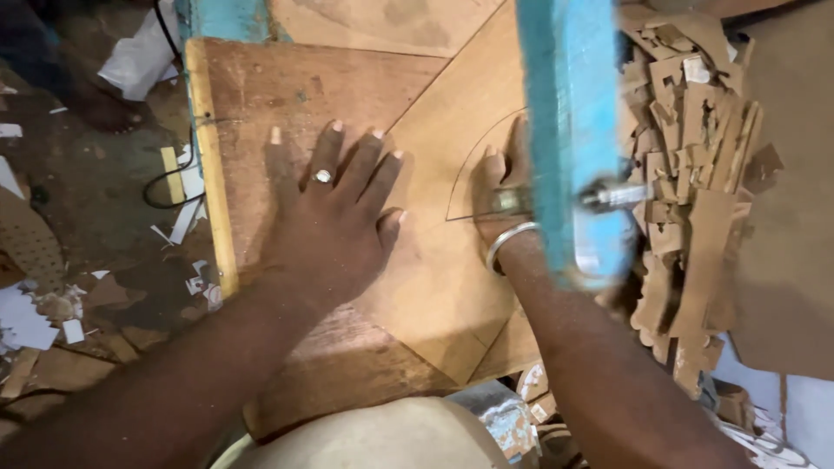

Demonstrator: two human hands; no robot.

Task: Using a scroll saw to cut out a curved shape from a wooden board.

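My left hand (334,213) lies flat with fingers spread on a thin light-brown board (434,260) that rests on a worn wooden work table (261,95). It wears a ring. My right hand (502,187), with a metal bangle on the wrist, presses on the same board beside a pencilled curved line (473,156). Part of that hand is hidden behind the blue arm of a machine (569,130). A metal blade holder (612,195) sticks out of the blue arm close to my right hand.
A heap of brown board offcuts (695,174) lies to the right of the machine. Paper scraps and a black cable (169,187) litter the floor on the left. Another large board (786,217) sits at the far right.
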